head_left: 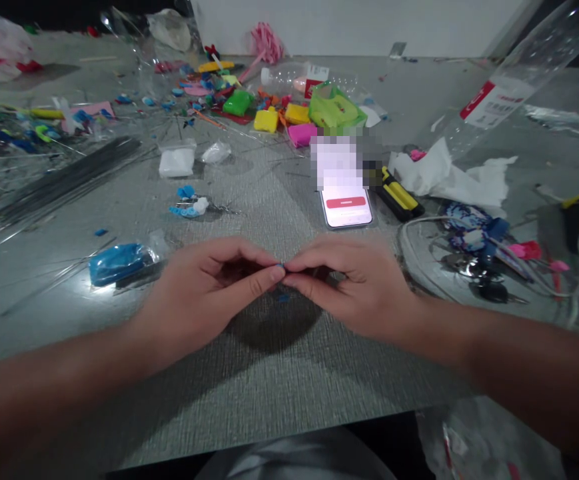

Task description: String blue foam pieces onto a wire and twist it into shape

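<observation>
My left hand point(199, 293) and my right hand point(354, 287) meet over the middle of the table, fingertips almost touching. Between them both pinch a small blue piece of modelling clay point(280, 265), mostly hidden by the fingers. Just below lies a tiny blue bit point(282, 299) on the tabletop. Left of my left hand is a wrapped packet of blue clay point(119, 263). Farther back sits a small blue and white clay figure point(189, 204) with thin wires. Beyond my right hand a lit phone point(346, 208) lies face up.
A yellow and black cutter point(400, 193) is beside the phone. White tissue point(449, 173), a cable point(419, 267) and keys point(489, 287) lie at right. Bundled wires point(59, 180) spread at left. Colourful clay packets point(266, 120) and a clear bottle point(499, 100) stand farther back.
</observation>
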The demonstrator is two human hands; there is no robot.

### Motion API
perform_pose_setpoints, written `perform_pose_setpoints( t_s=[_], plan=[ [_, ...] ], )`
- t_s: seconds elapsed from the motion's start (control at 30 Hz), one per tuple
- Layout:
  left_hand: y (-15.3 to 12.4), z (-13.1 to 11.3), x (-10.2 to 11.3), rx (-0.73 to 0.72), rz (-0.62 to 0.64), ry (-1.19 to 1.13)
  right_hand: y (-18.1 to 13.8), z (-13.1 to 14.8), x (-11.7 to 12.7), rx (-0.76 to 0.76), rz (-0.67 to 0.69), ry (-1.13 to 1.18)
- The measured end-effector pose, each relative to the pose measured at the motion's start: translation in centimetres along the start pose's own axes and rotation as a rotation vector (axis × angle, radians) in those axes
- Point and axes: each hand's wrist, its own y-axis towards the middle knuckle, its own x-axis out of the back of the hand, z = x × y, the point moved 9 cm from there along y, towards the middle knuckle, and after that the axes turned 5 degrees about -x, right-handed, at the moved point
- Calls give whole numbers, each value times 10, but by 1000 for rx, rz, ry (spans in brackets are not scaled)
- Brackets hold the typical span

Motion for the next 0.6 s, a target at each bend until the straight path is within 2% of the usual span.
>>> perform_pose_setpoints(
  t_s=[0.17,0.33,0.53,0.6],
  plan=[
    [0,0,2,-29,-18,53,1,0,0,-13,20,-5],
    [-1,-2,11,-138,-101,333,6,-13,7,-142,-36,55],
    [1,-9,-8,-315,67,548,8,-12,5,-116,-8,59],
    [2,-11,-9,-346,71,547,8,-12,5,-124,-9,61]
  ],
)
